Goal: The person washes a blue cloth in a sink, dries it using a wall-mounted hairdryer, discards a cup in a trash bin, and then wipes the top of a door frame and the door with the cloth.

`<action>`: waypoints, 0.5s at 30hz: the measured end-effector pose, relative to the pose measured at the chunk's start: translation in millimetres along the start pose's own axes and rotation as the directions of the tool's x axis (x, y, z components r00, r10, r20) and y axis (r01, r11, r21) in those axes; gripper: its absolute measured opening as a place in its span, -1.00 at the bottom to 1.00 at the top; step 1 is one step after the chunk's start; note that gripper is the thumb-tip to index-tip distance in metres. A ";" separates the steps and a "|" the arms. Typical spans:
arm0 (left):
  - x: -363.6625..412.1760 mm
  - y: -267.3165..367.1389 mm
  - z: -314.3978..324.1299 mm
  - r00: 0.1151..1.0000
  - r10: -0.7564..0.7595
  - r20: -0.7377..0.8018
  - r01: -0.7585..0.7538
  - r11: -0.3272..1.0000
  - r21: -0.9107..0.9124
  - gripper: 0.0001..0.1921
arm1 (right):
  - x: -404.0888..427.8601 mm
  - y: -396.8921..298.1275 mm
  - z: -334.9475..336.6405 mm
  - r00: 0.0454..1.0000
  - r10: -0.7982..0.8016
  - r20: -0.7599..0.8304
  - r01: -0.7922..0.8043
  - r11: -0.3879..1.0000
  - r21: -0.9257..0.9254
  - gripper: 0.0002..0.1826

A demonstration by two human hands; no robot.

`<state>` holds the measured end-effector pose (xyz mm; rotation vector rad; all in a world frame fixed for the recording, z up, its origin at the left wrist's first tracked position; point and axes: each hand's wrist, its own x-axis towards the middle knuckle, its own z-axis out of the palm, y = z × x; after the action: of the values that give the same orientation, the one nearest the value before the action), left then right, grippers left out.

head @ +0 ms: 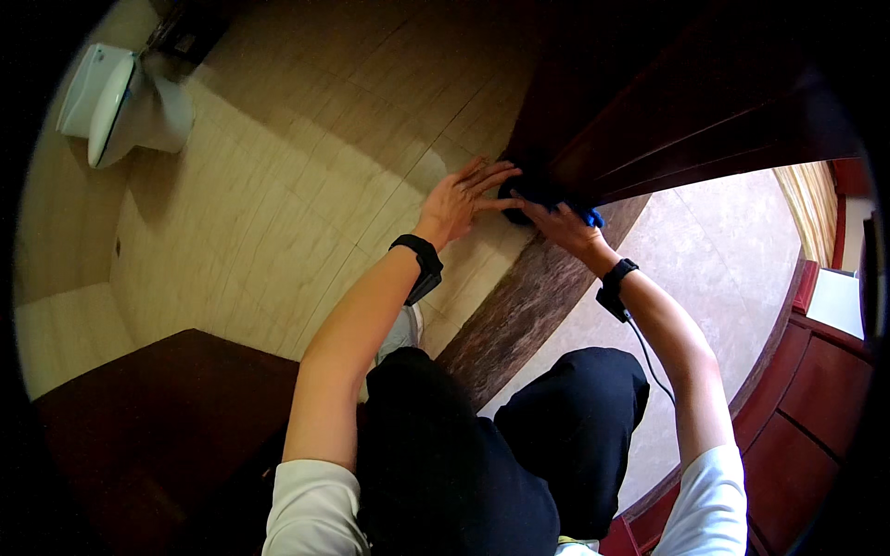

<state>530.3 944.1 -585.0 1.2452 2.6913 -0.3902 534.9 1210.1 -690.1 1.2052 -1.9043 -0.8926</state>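
A blue cloth (593, 217), mostly in shadow, lies under my right hand (562, 224) at the foot of a dark wooden door frame (612, 132). The fingers of that hand press on the cloth; how far they close round it is hidden. Just to the left, my left hand (462, 198) has its fingers spread, with the tips close to the cloth's dark part and nothing seen in its palm. A brown stone threshold (521, 302) runs below the right hand. Both wrists wear black bands, and a cable leads from the right one.
A white toilet (111, 104) stands at the upper left on beige floor tiles (278, 208). A dark brown panel (174, 431) rises at the lower left. Red-brown wooden cabinets (799, 410) and a striped curtain (810, 208) are at the right, past the grey floor (709, 250).
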 end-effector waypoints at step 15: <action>26.3 -5.8 6.3 0.861 -0.509 0.017 0.254 0.401 -0.880 -0.15 | -5.3 21.0 -9.7 0.982 -0.139 0.130 0.128 0.988 0.089 -0.31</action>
<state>509.1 957.7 -596.4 0.3375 2.6598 1.0898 535.3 1220.2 -668.6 1.3641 -2.0023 -0.9993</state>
